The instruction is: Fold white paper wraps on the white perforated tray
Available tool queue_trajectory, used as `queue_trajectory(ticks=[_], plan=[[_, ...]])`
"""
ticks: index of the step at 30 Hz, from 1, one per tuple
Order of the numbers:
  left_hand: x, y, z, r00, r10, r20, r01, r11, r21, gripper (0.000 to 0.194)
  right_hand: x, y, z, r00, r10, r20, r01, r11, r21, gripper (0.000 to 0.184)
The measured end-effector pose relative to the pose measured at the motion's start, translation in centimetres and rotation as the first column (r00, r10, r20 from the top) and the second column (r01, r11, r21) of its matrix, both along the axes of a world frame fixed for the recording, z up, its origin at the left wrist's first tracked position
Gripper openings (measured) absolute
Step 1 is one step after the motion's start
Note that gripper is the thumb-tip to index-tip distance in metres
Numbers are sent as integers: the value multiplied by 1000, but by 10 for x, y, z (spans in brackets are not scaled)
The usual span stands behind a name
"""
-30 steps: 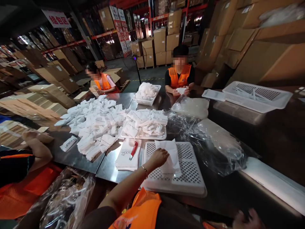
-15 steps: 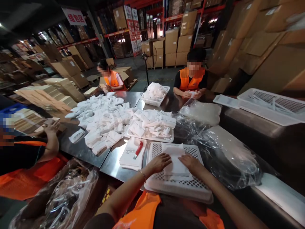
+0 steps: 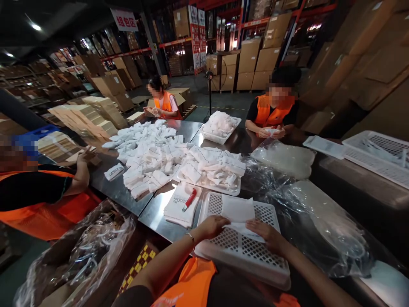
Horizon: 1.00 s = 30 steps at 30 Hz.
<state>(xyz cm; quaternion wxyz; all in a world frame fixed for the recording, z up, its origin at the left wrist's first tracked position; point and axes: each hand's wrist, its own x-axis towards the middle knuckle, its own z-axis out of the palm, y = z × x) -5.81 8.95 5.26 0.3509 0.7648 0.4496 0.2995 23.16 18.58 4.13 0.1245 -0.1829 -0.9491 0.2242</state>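
A thin white cloth piece lies across the lattice bottom of an upturned white plastic basket in front of me. Its near part is folded up and over. My left hand pinches the left end of the fold, fingers bent. At the fold's right end, my right hand has its fingers pressed together on the cloth. Left of the basket lies a flat stack of white printed cloth pieces, with a red utility knife resting on top.
Beyond the basket is a large pile of small folded white packets, partly in a tray. Clear plastic bags lie to the right. A lined carton stands lower left. Three co-workers in orange vests sit around the metal table.
My hands have moved from lying flat on the cloth to gripping its near edge, now folded away from me. The view has turned slightly left.
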Motion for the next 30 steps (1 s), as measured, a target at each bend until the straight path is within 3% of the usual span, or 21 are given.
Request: queue_trajectory(ticks=[2, 5, 7, 10, 16, 22, 30], plan=[[3, -3, -1, 983, 166, 79, -159, 984, -84, 25, -2, -4, 4, 979, -206, -3, 202, 963, -178, 39], [14, -2, -5, 919, 366, 151, -351, 929, -115, 33, -11, -10, 10, 885, -465, -7, 439, 840, -320, 54], [24, 2, -10, 865, 476, 161, -463, 879, -114, 37, -18, -12, 10, 811, -585, -16, 544, 762, -351, 60], [39, 10, -16, 796, 588, 142, -578, 809, -110, 39, -26, -11, 5, 738, -673, -42, 635, 715, -293, 66], [51, 25, -23, 723, 691, -7, -690, 723, 20, 36, -35, -4, -7, 654, -752, -83, 737, 658, -153, 63], [50, 28, -23, 680, 719, -143, -709, 695, 123, 30, -38, -4, -14, 633, -774, -33, 772, 634, -47, 53], [31, 35, -19, 574, 781, -248, -752, 622, 218, 24, -50, 18, 4, 577, -809, 109, 811, 584, 39, 47]])
